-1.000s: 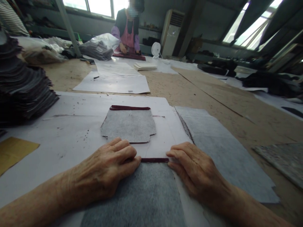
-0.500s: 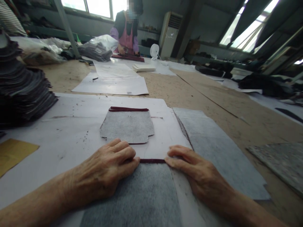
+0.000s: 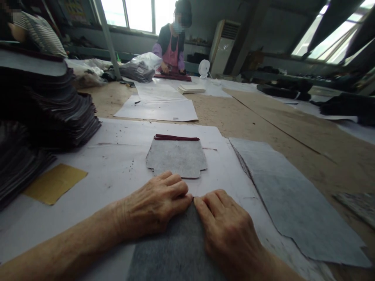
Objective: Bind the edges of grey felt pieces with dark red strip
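A grey fabric panel (image 3: 175, 253) lies in front of me on white paper. My left hand (image 3: 161, 201) has its fingers curled on the panel's far edge, thumb and fingertips pinching there. Close beside it, my right hand (image 3: 225, 222) pinches the same edge, the two thumbs nearly touching. Only a speck of the dark red folded edge shows between them; the rest is hidden under the fingers. Just beyond my hands sits a smaller grey fabric piece (image 3: 177, 156) with cut-out lower corners and dark red strips (image 3: 177, 137) along its far side.
Tall stacks of dark fabric pieces (image 3: 58, 105) stand at left, near a tan card (image 3: 57, 183). At right lies a pile of large grey panels (image 3: 293, 199). White sheets (image 3: 164, 107) lie farther back. A co-worker in a pink apron (image 3: 172, 52) stands across the table.
My right hand has slid left along the panel's edge to meet my left hand, covering the dark red strip that showed between them. The camera view has turned left.
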The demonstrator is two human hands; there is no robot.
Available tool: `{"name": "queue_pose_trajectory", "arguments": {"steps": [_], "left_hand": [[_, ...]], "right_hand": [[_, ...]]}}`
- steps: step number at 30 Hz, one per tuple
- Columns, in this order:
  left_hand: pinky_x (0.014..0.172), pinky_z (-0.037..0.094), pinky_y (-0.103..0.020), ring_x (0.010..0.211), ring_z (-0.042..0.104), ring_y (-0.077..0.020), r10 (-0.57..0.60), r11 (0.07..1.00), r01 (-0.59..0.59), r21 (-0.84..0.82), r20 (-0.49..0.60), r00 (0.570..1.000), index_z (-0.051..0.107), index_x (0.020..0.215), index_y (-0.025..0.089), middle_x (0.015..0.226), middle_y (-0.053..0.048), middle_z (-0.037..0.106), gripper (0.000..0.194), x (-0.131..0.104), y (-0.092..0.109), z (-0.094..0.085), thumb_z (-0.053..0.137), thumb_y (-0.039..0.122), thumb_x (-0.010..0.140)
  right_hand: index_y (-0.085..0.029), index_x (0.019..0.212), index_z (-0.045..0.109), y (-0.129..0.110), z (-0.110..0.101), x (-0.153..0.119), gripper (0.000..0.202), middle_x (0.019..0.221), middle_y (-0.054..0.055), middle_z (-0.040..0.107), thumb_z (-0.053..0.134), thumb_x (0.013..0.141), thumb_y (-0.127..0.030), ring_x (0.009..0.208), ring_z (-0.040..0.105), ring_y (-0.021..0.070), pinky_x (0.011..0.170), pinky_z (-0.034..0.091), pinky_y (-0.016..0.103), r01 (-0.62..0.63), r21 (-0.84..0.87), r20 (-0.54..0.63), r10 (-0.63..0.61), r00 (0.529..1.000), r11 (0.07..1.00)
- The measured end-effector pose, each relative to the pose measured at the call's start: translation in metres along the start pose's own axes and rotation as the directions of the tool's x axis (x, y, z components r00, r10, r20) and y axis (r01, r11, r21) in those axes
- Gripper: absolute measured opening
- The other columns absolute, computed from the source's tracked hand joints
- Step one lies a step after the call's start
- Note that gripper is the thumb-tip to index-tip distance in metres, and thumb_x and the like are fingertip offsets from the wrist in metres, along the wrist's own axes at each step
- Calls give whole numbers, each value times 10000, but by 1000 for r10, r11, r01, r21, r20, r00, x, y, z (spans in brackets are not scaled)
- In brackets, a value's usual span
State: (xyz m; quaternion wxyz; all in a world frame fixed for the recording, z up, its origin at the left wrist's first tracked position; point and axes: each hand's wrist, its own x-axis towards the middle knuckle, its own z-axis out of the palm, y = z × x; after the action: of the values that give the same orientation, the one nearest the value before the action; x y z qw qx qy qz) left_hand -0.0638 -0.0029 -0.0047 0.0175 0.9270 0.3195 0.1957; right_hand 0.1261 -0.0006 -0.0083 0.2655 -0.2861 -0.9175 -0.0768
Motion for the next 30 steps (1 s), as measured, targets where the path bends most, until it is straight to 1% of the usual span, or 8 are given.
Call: {"name": "queue_pose_trajectory", "arguments": {"steps": [6, 10, 14, 18, 21, 24, 27, 30], "left_hand": [[713, 422, -256, 786, 473, -122, -148, 962, 134, -238, -43, 988, 600, 982, 156, 863, -46, 530, 281, -17, -12, -10, 413, 30, 813], [715, 421, -234, 764, 490, -102, -213, 925, 202, -322, -1, 977, 630, 923, 154, 817, -33, 532, 266, -24, -15, -17, 435, 22, 800], [690, 413, -240, 741, 475, -108, -182, 942, 175, -285, 2, 983, 632, 862, 144, 791, -32, 520, 267, -24, -12, -18, 425, 2, 769], [690, 409, -259, 757, 449, -129, -151, 970, 158, -186, 53, 987, 596, 795, 128, 821, -44, 511, 241, -24, -9, -19, 421, -19, 718], [696, 410, -262, 762, 443, -135, -139, 979, 149, -140, 78, 987, 564, 745, 125, 828, -42, 513, 201, -22, -8, -21, 443, -23, 682], [706, 411, -265, 757, 436, -135, -104, 988, 113, -107, 84, 991, 538, 708, 125, 816, -35, 510, 170, -20, -7, -21, 467, -16, 644], [708, 412, -266, 750, 438, -136, -103, 987, 112, -115, 85, 991, 546, 716, 123, 805, -31, 511, 192, -20, -9, -22, 483, -18, 602], [726, 423, -255, 769, 462, -133, -132, 971, 145, -193, 76, 988, 583, 767, 132, 826, -32, 532, 228, -23, -15, -23, 482, -20, 629]], "right_hand": [[-111, 781, 606, 5, -2, -1, 253, 703, 57, 501, 375, 731, -19, 674, 445, 194, 583, 384, 316, 1, -13, 45, 0, 999, 1000], [-103, 856, 621, 6, -2, -1, 266, 702, 41, 505, 386, 756, -28, 674, 450, 180, 598, 375, 306, 17, -27, 25, -16, 1000, 999], [-91, 1061, 595, 9, -4, -1, 371, 744, 32, 537, 379, 770, -13, 700, 469, 171, 605, 395, 292, 82, -59, 57, -79, 995, 995], [-49, 1017, 617, 7, -8, 5, 383, 756, 59, 568, 358, 745, 23, 667, 467, 173, 550, 412, 281, 217, -107, 109, -205, 973, 970], [-3, 894, 649, -2, -10, 16, 344, 787, 126, 593, 368, 699, 27, 702, 493, 219, 587, 448, 339, 302, -210, 151, -274, 950, 930], [-47, 784, 658, -12, -6, 26, 298, 774, 137, 588, 373, 710, 3, 763, 505, 256, 647, 450, 387, 269, -202, 105, -253, 962, 942], [-111, 725, 625, -16, 5, 29, 292, 685, 84, 535, 352, 753, -12, 658, 461, 202, 558, 398, 319, 167, -35, 31, -166, 986, 985], [-92, 763, 623, -15, 14, 25, 295, 675, 81, 513, 338, 765, -12, 649, 430, 191, 560, 367, 309, 146, 15, 3, -146, 989, 989]]}}
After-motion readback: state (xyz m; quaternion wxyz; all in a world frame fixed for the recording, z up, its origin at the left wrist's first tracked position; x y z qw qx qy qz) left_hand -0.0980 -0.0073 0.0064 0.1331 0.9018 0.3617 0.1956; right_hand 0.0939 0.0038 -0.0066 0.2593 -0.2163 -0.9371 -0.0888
